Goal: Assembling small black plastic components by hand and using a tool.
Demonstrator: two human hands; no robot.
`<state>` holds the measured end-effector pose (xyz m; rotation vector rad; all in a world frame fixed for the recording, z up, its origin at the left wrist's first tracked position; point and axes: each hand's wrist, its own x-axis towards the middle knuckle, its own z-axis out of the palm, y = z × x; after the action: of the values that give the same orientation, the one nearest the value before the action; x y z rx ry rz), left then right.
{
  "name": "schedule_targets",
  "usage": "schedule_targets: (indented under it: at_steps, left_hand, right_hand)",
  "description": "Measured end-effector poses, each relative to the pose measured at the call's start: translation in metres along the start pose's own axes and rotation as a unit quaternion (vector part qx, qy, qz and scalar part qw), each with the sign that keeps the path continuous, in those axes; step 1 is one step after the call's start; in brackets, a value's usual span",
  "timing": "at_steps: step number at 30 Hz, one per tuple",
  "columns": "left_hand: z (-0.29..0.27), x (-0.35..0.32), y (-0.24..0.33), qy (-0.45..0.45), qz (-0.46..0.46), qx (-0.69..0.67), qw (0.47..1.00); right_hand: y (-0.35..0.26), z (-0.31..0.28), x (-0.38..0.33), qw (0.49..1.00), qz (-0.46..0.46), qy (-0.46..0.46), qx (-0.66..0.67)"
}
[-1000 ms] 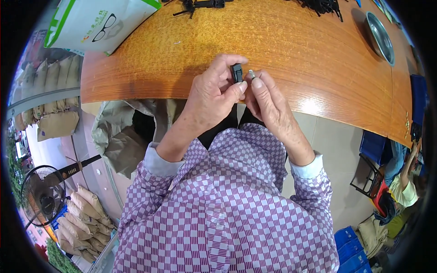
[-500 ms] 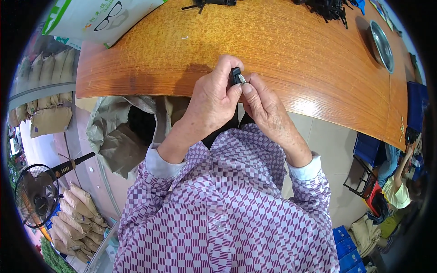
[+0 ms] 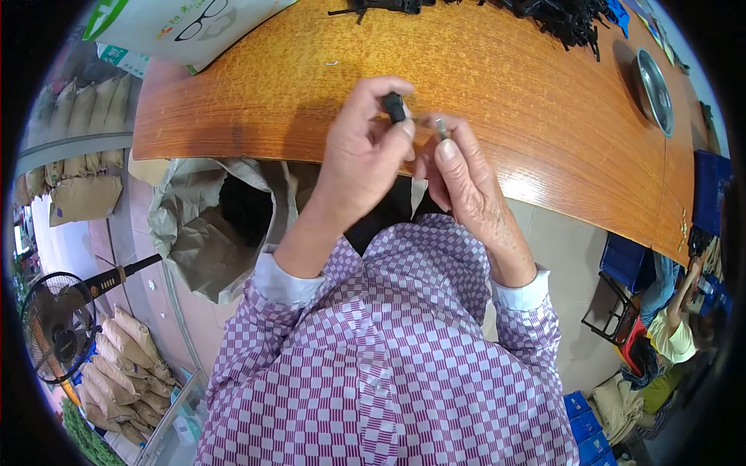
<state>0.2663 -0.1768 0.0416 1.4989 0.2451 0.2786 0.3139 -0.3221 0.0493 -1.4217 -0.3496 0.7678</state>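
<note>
Over the front part of the wooden table, my left hand pinches a small black plastic piece between thumb and forefinger. Just to its right, my right hand has its thumb and forefinger closed on a small silvery metal piece. A narrow gap separates the two pieces. Motion blurs the right fingertips a little, and the exact kind of either piece is too small to make out.
Black parts are heaped at the table's far side, with a few more left of them. A metal bowl stands at the right, a white-green bag at the far left. Below the edge hangs an open sack. Another person sits at right.
My hands have drawn apart: the metal piece, against the black piece before, is now off to its right in my right hand. The left hand has shifted slightly left and away from me.
</note>
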Motion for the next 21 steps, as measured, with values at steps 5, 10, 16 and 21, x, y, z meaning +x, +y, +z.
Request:
schedule_targets:
  at_steps: [5,10,16,21]
  left_hand:
    - [-0.002,-0.001,0.011,-0.062,-0.12,-0.263,0.955]
    - [0.004,-0.003,0.011,-0.136,-0.176,-0.254,0.941]
    - [0.013,0.0,0.007,-0.273,-0.175,-0.222,0.919]
    - [0.019,-0.003,0.007,-0.286,-0.223,-0.202,0.91]
  right_hand:
    - [0.011,-0.01,-0.002,0.995,-0.037,0.033,0.087]
    - [0.017,-0.022,-0.004,0.988,-0.061,0.045,0.137]
    - [0.022,-0.044,-0.008,0.964,-0.019,-0.044,0.26]
    - [0.029,-0.051,-0.012,0.961,0.013,-0.061,0.269]
